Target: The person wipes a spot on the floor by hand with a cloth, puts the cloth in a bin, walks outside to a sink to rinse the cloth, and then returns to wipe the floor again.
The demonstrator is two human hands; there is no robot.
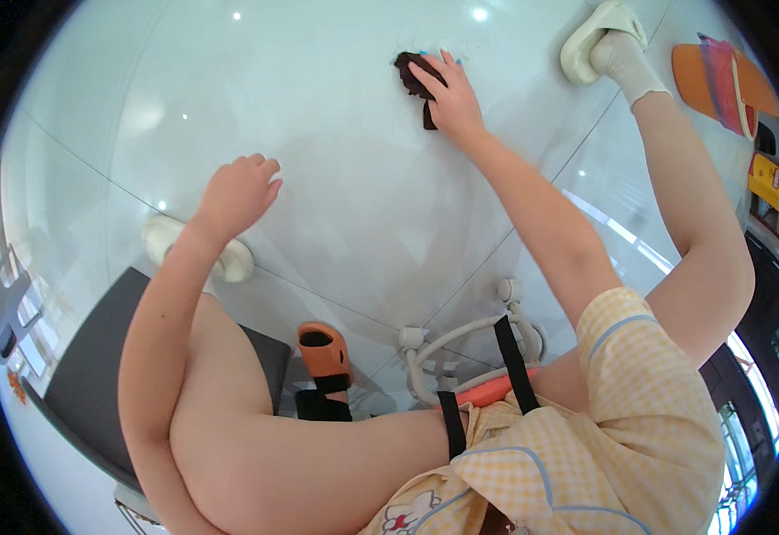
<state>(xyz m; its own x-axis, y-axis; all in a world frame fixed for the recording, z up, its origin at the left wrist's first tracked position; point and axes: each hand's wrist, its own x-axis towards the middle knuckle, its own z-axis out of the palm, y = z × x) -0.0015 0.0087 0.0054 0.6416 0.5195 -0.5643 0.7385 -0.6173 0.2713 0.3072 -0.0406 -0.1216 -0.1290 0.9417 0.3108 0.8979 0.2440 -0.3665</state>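
My right hand [457, 102] reaches forward to the shiny white tiled floor [318, 98]. Its fingers are spread over a crumpled dark brown cloth [419, 77], pressing it to the tiles, and a dark flap of it sticks out toward me. Farther left and nearer to me, my left hand [240, 194] hangs above the floor with nothing visible in it. Its fingers are loosely bent and the thumb stands apart.
My feet wear white slippers [577, 53]. An orange slipper [325, 352] lies near a white wheeled frame [425, 361]. At left stands a dark grey seat [91, 366]. Far right are an orange and pink slipper [719, 82] and a yellow box [771, 185].
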